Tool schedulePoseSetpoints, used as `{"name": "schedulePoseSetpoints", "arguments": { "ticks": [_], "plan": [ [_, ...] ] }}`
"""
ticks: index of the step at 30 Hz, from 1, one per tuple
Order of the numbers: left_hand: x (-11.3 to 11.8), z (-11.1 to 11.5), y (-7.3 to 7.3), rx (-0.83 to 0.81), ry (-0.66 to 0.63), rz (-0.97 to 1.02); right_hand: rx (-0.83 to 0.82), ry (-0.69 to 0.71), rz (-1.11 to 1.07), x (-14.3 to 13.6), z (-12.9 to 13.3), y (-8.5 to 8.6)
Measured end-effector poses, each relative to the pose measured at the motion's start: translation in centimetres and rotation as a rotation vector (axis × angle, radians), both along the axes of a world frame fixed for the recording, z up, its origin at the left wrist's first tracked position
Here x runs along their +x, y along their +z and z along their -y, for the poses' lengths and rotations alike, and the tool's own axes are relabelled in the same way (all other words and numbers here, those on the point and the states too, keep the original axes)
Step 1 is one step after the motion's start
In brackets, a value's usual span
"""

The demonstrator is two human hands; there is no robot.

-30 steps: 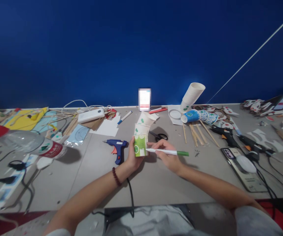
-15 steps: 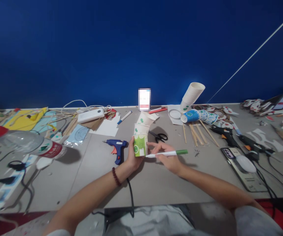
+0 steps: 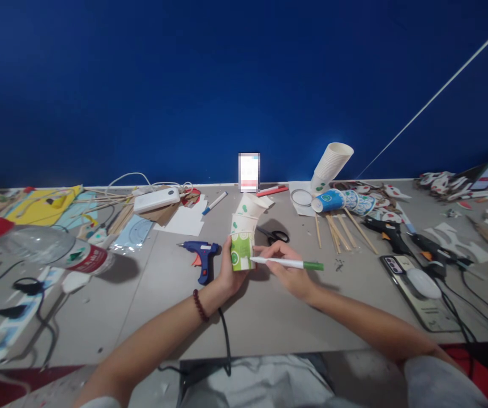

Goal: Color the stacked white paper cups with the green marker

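My left hand is wrapped round the lower end of a bent column of joined paper cups. The lowest cup is coloured green with a marker-like finish and has a white patch on its right side; the upper ones are white with small green prints. My right hand grips a white marker with a green end. Its tip is at the right part of the green cup, beside the white patch; I cannot tell whether it touches. A blue glue gun lies left of my left hand, and black scissors lie behind my right hand.
A stack of paper cups leans at the back right, near blue patterned cups and wooden sticks. A phone and black glue guns lie at right. At left are a plastic bottle and a power strip.
The marker's tip has moved up, from the green cup's bottom edge to its side. My right fingers have closed in more around the marker. The cups and my left hand stay in place.
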State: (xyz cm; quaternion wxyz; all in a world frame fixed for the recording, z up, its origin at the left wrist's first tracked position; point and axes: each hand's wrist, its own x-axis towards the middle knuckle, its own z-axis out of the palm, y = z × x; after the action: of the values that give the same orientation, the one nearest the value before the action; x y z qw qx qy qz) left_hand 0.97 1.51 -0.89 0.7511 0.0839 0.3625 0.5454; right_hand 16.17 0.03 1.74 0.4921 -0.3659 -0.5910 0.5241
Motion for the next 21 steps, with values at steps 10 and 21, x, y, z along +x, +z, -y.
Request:
{"name": "schedulePoseSetpoints", "arguments": {
  "ticks": [10, 21],
  "plan": [
    [0.16, -0.07, 0.02, -0.022, 0.066, 0.03, -0.036, 0.04, 0.004, 0.27, 0.28, -0.2],
    [0.04, 0.02, -0.08, -0.005, 0.033, 0.006, -0.024, 0.029, -0.029, 0.24, 0.07, -0.28]
  ]
}}
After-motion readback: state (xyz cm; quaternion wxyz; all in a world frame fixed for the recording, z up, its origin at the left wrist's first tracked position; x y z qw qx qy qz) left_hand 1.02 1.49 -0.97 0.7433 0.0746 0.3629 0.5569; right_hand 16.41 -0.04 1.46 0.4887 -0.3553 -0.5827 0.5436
